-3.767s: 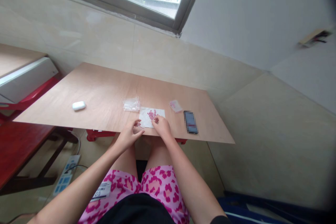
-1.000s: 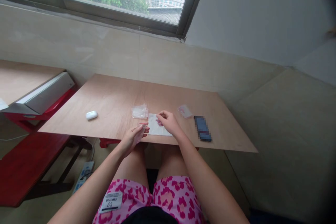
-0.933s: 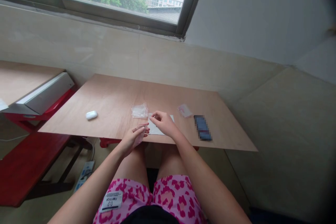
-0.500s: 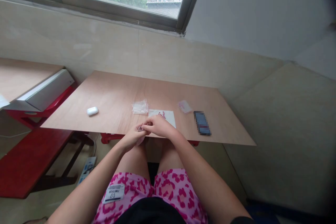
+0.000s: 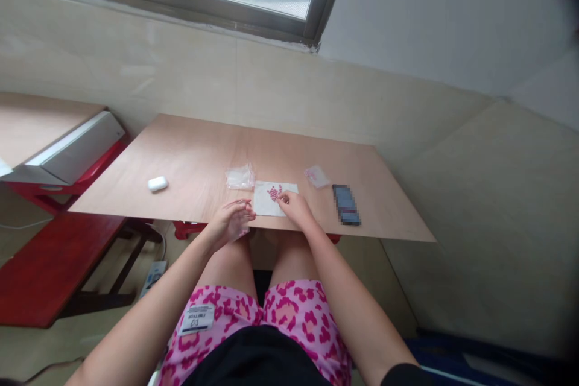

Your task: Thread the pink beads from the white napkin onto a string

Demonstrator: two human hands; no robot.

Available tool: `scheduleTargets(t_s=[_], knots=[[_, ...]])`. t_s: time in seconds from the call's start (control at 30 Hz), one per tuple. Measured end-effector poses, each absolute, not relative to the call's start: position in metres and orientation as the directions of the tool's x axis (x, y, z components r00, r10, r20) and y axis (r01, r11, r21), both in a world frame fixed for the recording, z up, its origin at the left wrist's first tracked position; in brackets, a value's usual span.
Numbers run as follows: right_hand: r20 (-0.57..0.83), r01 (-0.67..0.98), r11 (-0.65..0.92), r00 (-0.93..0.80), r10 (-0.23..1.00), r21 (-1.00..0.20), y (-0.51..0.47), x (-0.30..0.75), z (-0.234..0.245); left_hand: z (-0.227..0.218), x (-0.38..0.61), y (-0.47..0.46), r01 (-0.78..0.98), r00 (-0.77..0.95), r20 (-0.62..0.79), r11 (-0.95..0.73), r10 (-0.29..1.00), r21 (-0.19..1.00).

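Note:
A white paper sheet (image 5: 265,204) lies at the near edge of the wooden table (image 5: 194,157), with a small heap of pink beads (image 5: 274,192) on it. My right hand (image 5: 293,207) rests on the sheet, fingertips pinched at the beads. My left hand (image 5: 230,220) hovers at the table's edge just left of the sheet, fingers curled around a small clear bag that is hard to make out. A crumpled clear plastic bag (image 5: 239,177) lies just beyond the left hand.
A white earbud case (image 5: 157,183) sits at the table's left. A small pink-tinted bag (image 5: 316,176) and a dark phone (image 5: 346,204) lie to the right of the sheet. A red bench (image 5: 40,265) and a second desk (image 5: 54,139) stand to the left; a tiled wall is behind.
Half a second ago both hands met at the table's edge. Since then my right hand has moved forward onto the sheet to the beads, while the left stayed near the edge.

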State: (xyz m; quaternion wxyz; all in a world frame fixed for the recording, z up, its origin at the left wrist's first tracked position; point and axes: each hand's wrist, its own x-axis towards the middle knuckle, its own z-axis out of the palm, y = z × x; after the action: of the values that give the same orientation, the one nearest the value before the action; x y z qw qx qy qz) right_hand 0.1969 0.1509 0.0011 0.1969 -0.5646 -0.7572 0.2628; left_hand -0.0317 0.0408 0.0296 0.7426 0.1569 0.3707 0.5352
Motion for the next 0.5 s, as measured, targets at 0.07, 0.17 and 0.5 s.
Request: scheduleTargets(t_s=[0.07, 0.17, 0.5], knots=[[-0.002, 0.756, 0.222, -0.283, 0.959, -0.615, 0.151, 0.200, -0.009, 0.029, -0.033, 0.040, -0.683, 0.156, -0.381, 0.378, 0.911, 0.625], [0.004, 0.765, 0.211, -0.263, 0.965, -0.608, 0.150, 0.200, -0.016, 0.029, -0.034, 0.040, -0.689, 0.175, -0.366, 0.379, 0.914, 0.617], [0.019, 0.808, 0.166, -0.189, 0.982, -0.565, 0.152, 0.191, -0.020, 0.028, -0.029, 0.041, -0.702, 0.166, -0.384, 0.382, 0.908, 0.601]])
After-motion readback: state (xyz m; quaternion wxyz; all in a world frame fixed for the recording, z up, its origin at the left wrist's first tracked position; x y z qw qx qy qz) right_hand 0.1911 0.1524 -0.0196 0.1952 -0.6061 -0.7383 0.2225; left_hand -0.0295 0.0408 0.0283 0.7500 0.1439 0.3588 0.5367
